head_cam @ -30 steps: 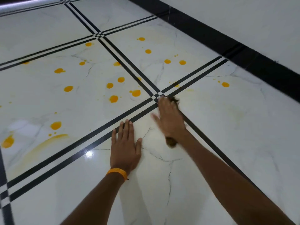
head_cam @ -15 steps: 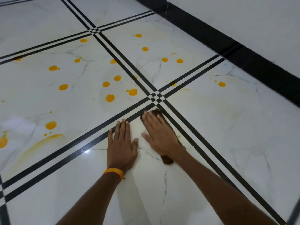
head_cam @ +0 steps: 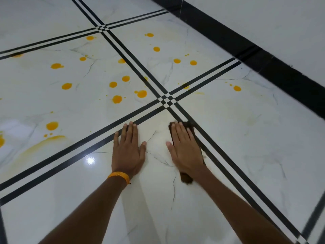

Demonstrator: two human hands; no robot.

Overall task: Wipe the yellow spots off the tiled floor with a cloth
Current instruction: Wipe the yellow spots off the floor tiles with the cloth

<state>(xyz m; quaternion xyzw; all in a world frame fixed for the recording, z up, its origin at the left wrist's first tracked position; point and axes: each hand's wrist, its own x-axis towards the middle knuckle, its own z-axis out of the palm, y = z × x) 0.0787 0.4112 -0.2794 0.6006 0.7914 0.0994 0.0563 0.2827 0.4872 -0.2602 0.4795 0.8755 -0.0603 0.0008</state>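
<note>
My right hand [head_cam: 184, 148] presses flat on a dark brown cloth [head_cam: 186, 178], which peeks out past the fingertips and below the wrist. The cloth lies on the near white marble tile, against the black double stripe [head_cam: 219, 157]. My left hand [head_cam: 128, 150], with an orange wristband [head_cam: 119, 176], lies flat and spread on the same tile, holding nothing. Several yellow spots [head_cam: 117, 99] dot the tile beyond the stripe crossing [head_cam: 166, 100]. More yellow spots [head_cam: 176, 61] lie on the far tile, one yellow spot [head_cam: 237, 88] on the right tile. A yellow smear [head_cam: 44, 142] runs at the left.
The white tiled floor [head_cam: 246, 138] is glossy, with a light reflection [head_cam: 90, 160] near my left hand. A black skirting band [head_cam: 263, 55] and pale wall [head_cam: 272, 23] close off the upper right. Faint yellowish streaks [head_cam: 251, 120] remain on the right tile.
My right hand slid the cloth back from the stripe crossing toward me and a little right. My left hand stayed planted. The view shifted slightly.
</note>
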